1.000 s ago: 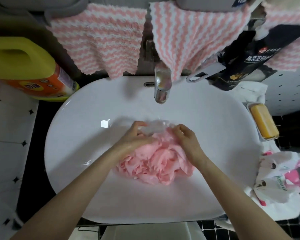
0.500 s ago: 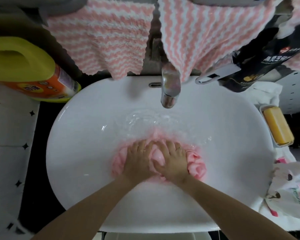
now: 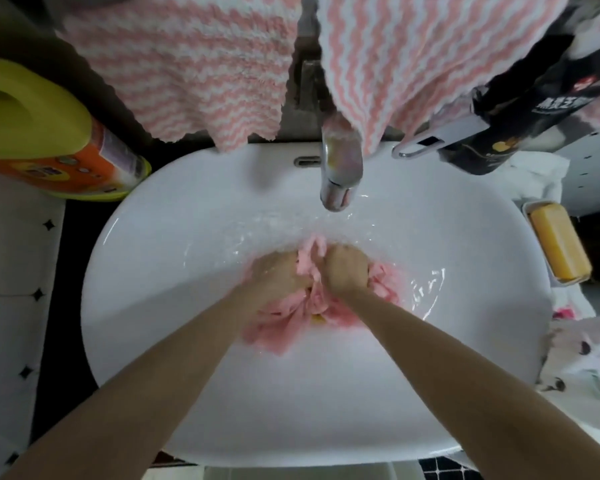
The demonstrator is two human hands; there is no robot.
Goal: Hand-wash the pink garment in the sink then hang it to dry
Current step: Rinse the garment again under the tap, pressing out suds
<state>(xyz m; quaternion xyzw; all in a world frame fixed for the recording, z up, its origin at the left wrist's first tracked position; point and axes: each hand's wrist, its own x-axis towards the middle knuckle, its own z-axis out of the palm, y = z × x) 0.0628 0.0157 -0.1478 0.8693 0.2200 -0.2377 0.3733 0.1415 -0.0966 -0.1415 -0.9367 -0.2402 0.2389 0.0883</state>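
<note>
Left hand (image 3: 278, 276): fingers curled into fist, gripping bunched pink garment (image 3: 274, 332). Right hand (image 3: 347, 268): fingers curled likewise, clutching same cloth. Fists side by side, ridge of cloth between. Garment wet, crumpled, lying in water at middle of white sink (image 3: 146, 358), below faucet (image 3: 340, 174). One garment; two striped towels (image 3: 187, 64) hanging above; one soap bar (image 3: 560, 249).

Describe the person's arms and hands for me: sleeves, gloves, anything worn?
Both arms are bare: no sleeve shows on the left forearm or the right forearm as far as the frame edge. The left hand and right hand wear no gloves. No watch or band shows at either wrist. Rings cannot be told, because the fingers are blurred.
</note>
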